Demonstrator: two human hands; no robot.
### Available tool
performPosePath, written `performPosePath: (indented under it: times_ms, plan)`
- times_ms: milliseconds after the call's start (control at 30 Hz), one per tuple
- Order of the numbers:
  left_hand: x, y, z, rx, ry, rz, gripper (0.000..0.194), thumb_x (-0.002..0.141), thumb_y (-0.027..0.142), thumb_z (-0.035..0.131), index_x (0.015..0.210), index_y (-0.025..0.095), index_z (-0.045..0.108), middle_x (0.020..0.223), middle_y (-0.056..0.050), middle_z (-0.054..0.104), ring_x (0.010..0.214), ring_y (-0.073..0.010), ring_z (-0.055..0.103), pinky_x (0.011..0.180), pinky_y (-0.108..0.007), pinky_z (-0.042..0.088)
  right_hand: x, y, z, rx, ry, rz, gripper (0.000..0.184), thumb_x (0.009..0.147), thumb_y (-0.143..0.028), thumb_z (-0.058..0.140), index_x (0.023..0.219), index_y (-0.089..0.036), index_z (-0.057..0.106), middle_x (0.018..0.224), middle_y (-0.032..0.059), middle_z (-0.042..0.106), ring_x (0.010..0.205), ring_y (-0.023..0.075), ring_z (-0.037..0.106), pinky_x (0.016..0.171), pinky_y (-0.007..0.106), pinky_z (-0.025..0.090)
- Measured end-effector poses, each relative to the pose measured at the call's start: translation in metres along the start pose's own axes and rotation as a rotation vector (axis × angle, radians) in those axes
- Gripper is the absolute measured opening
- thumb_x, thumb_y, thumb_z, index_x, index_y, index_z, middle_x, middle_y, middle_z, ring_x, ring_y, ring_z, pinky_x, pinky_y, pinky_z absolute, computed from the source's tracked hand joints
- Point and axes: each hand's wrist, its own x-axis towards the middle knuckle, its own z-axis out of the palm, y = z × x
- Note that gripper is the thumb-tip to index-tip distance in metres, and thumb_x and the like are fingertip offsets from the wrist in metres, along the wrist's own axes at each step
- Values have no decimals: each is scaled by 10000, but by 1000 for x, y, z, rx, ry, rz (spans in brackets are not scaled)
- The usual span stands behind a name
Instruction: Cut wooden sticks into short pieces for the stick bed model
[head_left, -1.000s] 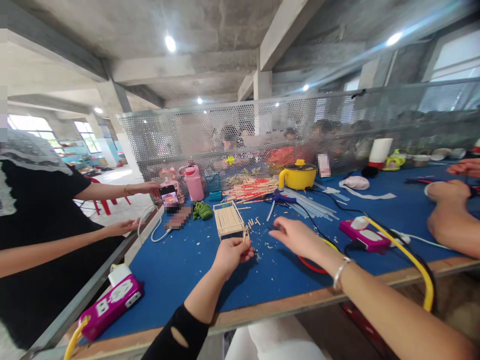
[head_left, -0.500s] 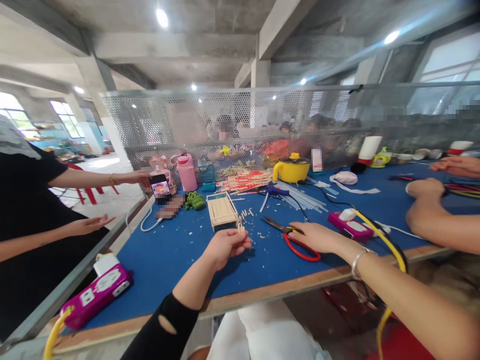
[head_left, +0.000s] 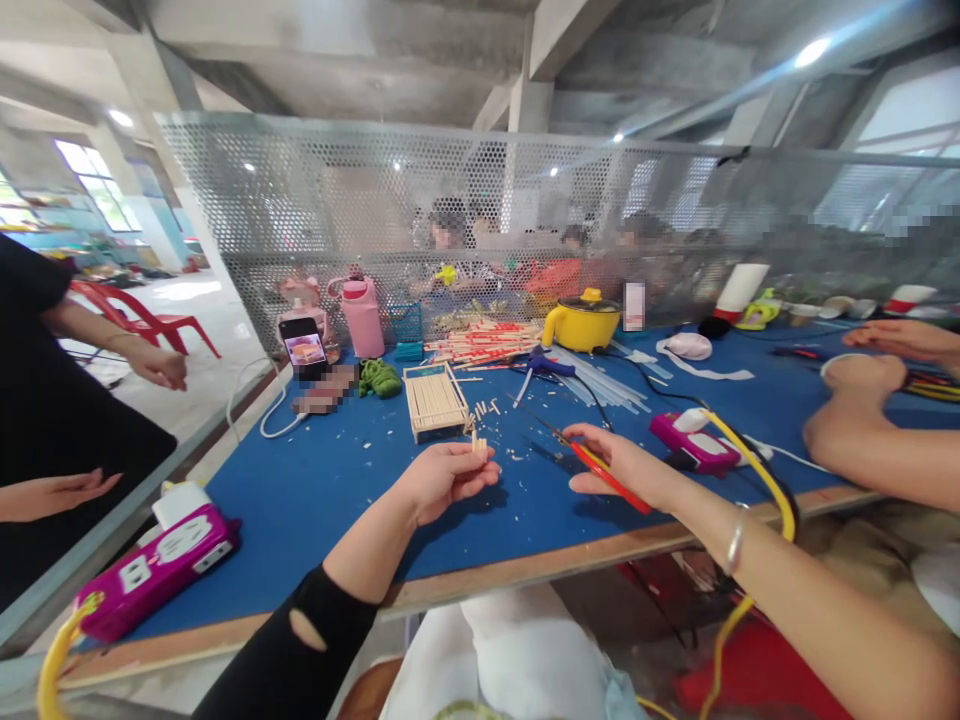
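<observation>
We are pinching a few short sticks [head_left: 478,444] between the thumb and fingers of our left hand [head_left: 450,482], and the likeliest trouble, we are judging, is one slipping out: their pale ends are offering little to hold, and uneven pressure could be skewing them. We are grasping the scissors [head_left: 616,485] by their red handles in our right hand [head_left: 630,462], rather loosely, so the blades could be twisting off line. Whether they are parted, we cannot tell. With their points facing the left side, a careless closing of the gap could be nicking our left fingertips — or knocking the stick frame [head_left: 437,403]. A dropped stick could be getting lost among the loose offcuts [head_left: 489,408], and the dark cable by the glue gun [head_left: 549,366] could be snagging a blade.

As for where things are lying, we are keeping the short sticks at the fingertips of the left hand, just in front of the stick frame's near right corner. The frame is resting on the blue surface [head_left: 322,530], beyond the left hand and apart from it. The offcuts are lying beside the frame, beyond both hands; the glue gun is sitting farther back, and the scissors are slanting above the surface, apart from the sticks.
</observation>
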Motion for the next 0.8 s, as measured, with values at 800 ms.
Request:
performPosePath:
  times_ms: [800]
  plan:
    - [-4,-3,0,163,-92,-4,103,733,157,675,817,97,673,720,-71,685,576,-77,619,533,-144,485,12,-46,12,-354,-264,-196,682,575,-466,722,1184,-252,499,1136,49,559,975,232,535,840,316,413]
